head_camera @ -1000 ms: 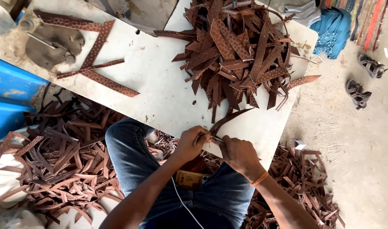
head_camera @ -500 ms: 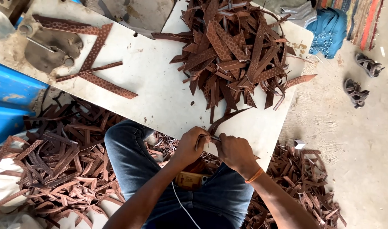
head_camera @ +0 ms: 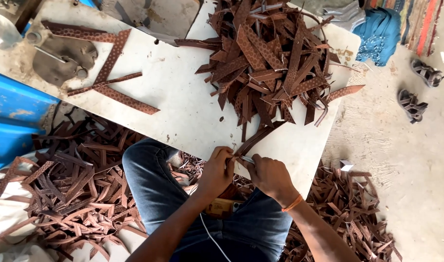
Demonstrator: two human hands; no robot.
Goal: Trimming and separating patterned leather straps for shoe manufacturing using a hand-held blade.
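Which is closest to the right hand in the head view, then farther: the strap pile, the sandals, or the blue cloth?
From the right hand:
1. Strap pile, on the table just above.
2. Sandals, on the floor, far right.
3. Blue cloth, top right corner.

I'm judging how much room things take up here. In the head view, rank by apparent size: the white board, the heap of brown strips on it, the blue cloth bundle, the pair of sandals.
1. White board
2. Heap of brown strips
3. Blue cloth bundle
4. Pair of sandals, clearly smallest
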